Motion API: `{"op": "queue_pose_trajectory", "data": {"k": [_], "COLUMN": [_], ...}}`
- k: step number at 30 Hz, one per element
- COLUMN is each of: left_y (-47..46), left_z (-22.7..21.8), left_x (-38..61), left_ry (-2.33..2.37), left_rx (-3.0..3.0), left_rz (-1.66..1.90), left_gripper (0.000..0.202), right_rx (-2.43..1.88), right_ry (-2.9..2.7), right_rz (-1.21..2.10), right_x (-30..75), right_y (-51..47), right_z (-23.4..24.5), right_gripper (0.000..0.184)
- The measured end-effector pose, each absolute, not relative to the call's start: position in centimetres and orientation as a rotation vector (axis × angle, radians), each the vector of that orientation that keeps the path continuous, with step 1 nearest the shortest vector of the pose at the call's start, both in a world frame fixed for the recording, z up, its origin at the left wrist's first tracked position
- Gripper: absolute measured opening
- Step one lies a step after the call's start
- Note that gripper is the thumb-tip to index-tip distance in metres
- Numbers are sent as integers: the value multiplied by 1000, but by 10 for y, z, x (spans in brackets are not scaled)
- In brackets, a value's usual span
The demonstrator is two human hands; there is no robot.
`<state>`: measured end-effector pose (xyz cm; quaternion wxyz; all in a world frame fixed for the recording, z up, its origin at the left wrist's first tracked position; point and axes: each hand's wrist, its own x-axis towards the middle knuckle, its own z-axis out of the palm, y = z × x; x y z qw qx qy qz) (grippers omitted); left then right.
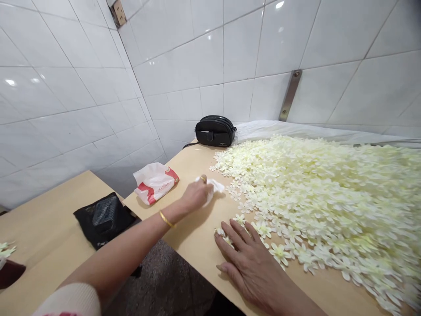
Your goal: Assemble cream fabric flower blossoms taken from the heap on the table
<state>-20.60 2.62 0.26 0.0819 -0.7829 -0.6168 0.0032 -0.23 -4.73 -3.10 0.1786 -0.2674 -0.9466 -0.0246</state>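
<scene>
Left hand (197, 195) clutches tissue (217, 187), right hand (251, 265) lies spread; lettering (163, 188) on the packet (156, 177) is unreadable.

The left hand (199, 194) grips a crumpled white tissue (217, 186) on the tan tabletop (200, 237).
From it, a red-and-white packet (156, 181) lies near at 9 o'clock, a black bag (215, 134) sits by the tiled wall (177, 70) between 12 and 1, the heap of pale flowers (312, 197) spreads at 3, and the right hand (250, 265), palm down, touches loose flowers (263, 229) at 5.
</scene>
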Motion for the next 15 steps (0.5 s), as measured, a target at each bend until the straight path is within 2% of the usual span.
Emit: {"op": "queue_pose_trajectory", "data": {"k": [3,5,10,15], "left_y": [12,21,53,-2], "left_z": [-11,-15,4,4], "left_x": [-194,-196,-218,-231], "left_ry": [-1755,-1866,-2029,-2025], "left_rx": [-2451,-2346,-2141,-2117], "left_rz": [52,32,-16,1], "left_gripper": [20,20,24,24], "right_rx": [-732,-716,-694,-662], "right_ry": [-2673,-2652,-2582,-2539], "right_rz": [-101,-138,-237,-317], "right_x": [-3,-4,-5,-5], "right_y": [-45,-44,-43,-42], "right_z": [-32,-34,-40,-42], "right_gripper": [39,39,38,37]}}
